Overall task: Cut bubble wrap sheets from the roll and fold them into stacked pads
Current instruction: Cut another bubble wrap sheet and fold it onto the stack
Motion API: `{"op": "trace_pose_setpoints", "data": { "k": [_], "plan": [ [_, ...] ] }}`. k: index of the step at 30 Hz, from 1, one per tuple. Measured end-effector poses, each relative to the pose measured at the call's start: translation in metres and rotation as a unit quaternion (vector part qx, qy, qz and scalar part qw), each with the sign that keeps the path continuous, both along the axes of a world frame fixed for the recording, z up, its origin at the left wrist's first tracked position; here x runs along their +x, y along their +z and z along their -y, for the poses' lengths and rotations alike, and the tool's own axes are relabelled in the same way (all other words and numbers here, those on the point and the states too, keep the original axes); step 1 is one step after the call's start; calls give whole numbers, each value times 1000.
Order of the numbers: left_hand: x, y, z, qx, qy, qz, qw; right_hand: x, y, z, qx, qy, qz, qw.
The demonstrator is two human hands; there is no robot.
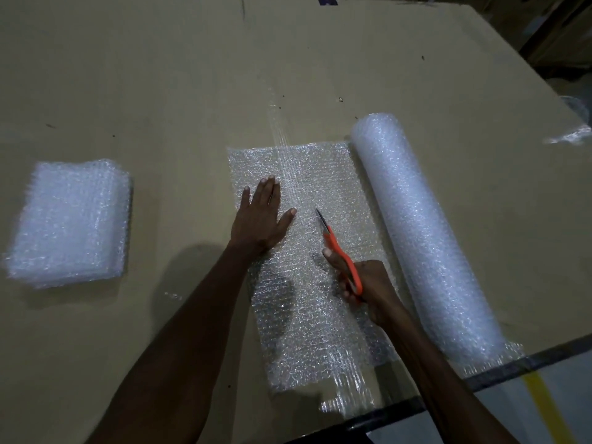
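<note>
Your left hand point(261, 216) lay flat, fingers straight and spread, pressing the unrolled bubble wrap sheet point(307, 270) against the cardboard-covered tabletop point(160, 91). Your right hand point(365, 283) had its grip closed around the orange handles of the scissors point(339, 251), whose blades pointed away from you over the sheet, just right of your left thumb; whether the blades were parted could not be told. The sheet ran from the near tabletop edge toward the far side, and its right edge met the bubble wrap roll point(419, 232), which lay on its side just beside your right hand. A stack of folded pads point(70, 222) rested well apart at the left of the tabletop.
</note>
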State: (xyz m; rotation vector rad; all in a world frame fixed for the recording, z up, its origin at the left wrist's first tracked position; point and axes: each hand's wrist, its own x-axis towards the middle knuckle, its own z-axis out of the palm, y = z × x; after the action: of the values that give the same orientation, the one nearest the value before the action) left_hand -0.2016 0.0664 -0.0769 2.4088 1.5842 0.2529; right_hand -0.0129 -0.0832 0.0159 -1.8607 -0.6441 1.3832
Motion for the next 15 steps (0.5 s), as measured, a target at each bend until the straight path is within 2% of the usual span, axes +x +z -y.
{"op": "trace_pose_setpoints", "data": {
  "k": [15],
  "plan": [
    [0, -2, 0, 0, 3, -1, 1000, -4, 4, -15, 7, -2, -19, 1000]
  ]
}}
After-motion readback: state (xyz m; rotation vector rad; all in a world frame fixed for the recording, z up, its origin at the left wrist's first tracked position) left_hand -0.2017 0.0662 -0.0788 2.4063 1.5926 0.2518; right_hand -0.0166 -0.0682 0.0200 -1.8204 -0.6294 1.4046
